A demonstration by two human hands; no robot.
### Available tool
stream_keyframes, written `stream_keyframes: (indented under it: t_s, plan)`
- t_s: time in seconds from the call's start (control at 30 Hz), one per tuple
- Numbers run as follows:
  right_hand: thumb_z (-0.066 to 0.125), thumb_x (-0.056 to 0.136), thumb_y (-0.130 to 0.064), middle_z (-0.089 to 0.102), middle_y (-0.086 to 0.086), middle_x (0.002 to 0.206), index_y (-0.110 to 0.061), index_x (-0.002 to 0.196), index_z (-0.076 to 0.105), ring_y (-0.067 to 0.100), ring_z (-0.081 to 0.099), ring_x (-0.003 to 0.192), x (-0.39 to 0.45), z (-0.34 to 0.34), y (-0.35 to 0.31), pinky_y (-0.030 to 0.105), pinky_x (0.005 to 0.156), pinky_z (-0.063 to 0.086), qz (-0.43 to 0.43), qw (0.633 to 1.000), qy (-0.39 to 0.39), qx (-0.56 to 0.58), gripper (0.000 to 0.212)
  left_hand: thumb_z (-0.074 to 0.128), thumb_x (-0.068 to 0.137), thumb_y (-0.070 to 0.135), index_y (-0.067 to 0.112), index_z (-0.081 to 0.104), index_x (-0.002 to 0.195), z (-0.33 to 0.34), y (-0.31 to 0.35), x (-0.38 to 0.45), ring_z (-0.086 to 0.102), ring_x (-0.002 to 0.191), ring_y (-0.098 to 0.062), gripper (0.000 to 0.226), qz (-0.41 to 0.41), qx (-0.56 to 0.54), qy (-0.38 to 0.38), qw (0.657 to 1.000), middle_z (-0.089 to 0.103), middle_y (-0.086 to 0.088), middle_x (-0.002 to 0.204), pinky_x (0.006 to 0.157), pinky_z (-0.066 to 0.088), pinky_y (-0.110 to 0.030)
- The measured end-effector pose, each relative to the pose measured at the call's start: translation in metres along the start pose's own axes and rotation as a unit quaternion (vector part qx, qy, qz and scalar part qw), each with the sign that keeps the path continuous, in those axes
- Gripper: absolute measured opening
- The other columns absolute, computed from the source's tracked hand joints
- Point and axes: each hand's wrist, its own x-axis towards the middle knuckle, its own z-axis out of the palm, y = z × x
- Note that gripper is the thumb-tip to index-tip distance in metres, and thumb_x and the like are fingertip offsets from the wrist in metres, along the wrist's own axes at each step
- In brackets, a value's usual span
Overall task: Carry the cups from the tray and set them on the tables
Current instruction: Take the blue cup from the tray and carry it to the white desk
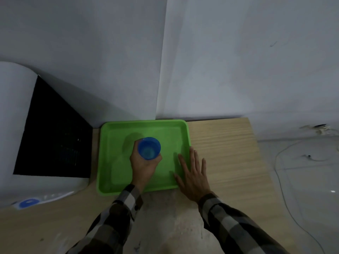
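Observation:
A bright green tray (117,129) lies on a wooden table (223,143) against the wall. My left hand (144,166) is wrapped around a blue cup (149,148), which stands upright over the middle of the tray with its open mouth facing up. Whether the cup touches the tray floor I cannot tell. My right hand (192,174) lies flat with fingers spread across the tray's right rim and the tabletop beside it, holding nothing. No other cup shows in the tray.
A black panel (53,136) and a white rounded object (14,125) stand left of the tray. A blue round thing (29,202) lies under clear plastic at the lower left. Right of the table, a thin cable (280,173) runs over the pale floor.

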Motion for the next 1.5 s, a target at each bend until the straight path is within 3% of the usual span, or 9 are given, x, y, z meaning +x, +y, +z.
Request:
stream_keyframes:
  t_s: [0.2,0.33,0.53,0.7,0.87,0.97,1.3,1.5]
  plan:
    - [0.025,0.098,-0.066,-0.010,0.014,0.172,-0.029,0.165,0.006,0.035,-0.010,0.159,-0.018,-0.021,0.012,0.068,0.123,0.007,0.016,0.999,0.006,0.042,0.078,0.089,0.062,-0.007,0.021,0.062,0.119,-0.001,0.032,-0.037,0.066,0.098,-0.004,0.069,0.028,-0.009,0.004,1.000,0.068,0.006,0.110,0.080,0.052,-0.012]
    - [0.029,0.099,-0.063,-0.004,0.013,0.173,-0.028,0.165,0.009,0.035,-0.006,0.160,-0.050,-0.050,0.039,0.069,0.122,0.010,0.028,0.997,0.049,0.046,0.077,0.090,0.063,-0.003,0.024,0.061,0.120,0.009,0.060,-0.077,0.064,0.095,0.005,0.069,0.038,-0.003,-0.016,0.999,0.067,0.012,0.109,0.077,0.053,-0.013]
    - [0.033,0.099,-0.068,-0.001,0.007,0.174,-0.033,0.164,0.009,0.031,-0.008,0.160,-0.123,-0.103,0.090,0.068,0.123,0.003,0.056,0.988,0.134,0.044,0.078,0.090,0.061,-0.008,0.017,0.064,0.115,0.037,0.104,-0.152,0.065,0.088,-0.001,0.065,0.087,0.005,-0.072,0.994,0.070,0.001,0.106,0.072,0.051,-0.010]
    - [0.032,0.098,-0.072,-0.004,0.006,0.174,-0.035,0.164,0.007,0.031,-0.010,0.160,-0.211,-0.133,0.137,0.069,0.123,0.003,0.088,0.977,0.189,0.053,0.079,0.089,0.059,-0.001,0.035,0.064,0.104,0.064,0.139,-0.235,0.066,0.086,-0.001,0.063,0.136,0.023,-0.147,0.979,0.071,0.010,0.101,0.071,0.052,-0.014]
    - [0.039,0.096,-0.073,-0.006,0.007,0.174,-0.036,0.164,0.006,0.030,-0.011,0.160,-0.315,-0.149,0.180,0.069,0.123,-0.001,0.152,0.959,0.228,0.077,0.084,0.090,0.062,-0.004,0.037,0.063,0.105,0.105,0.163,-0.325,0.067,0.090,0.000,0.065,0.178,0.051,-0.234,0.954,0.071,0.011,0.104,0.074,0.053,-0.024]
    - [0.040,0.095,-0.074,-0.010,0.005,0.174,-0.037,0.163,0.006,0.029,-0.016,0.159,-0.377,-0.152,0.206,0.066,0.123,-0.005,0.196,0.942,0.251,0.102,0.085,0.091,0.065,-0.001,0.032,0.064,0.113,0.133,0.168,-0.377,0.068,0.101,-0.009,0.064,0.193,0.054,-0.304,0.931,0.070,0.009,0.111,0.081,0.056,-0.031]
    - [0.044,0.094,-0.070,-0.012,0.003,0.173,-0.037,0.162,0.006,0.023,-0.021,0.158,-0.534,-0.155,0.280,0.063,0.125,-0.007,0.319,0.889,0.291,0.152,0.085,0.089,0.069,0.001,0.027,0.063,0.118,0.229,0.184,-0.512,0.066,0.101,-0.003,0.062,0.235,0.059,-0.442,0.864,0.068,0.010,0.110,0.080,0.052,-0.024]
    - [0.041,0.093,-0.072,-0.015,-0.001,0.173,-0.042,0.162,0.002,0.016,-0.027,0.156,-0.585,-0.152,0.326,0.052,0.122,-0.017,0.381,0.847,0.330,0.169,0.084,0.090,0.066,0.002,0.028,0.064,0.123,0.294,0.200,-0.564,0.067,0.106,-0.008,0.068,0.224,0.054,-0.503,0.833,0.069,0.007,0.116,0.086,0.058,-0.031]
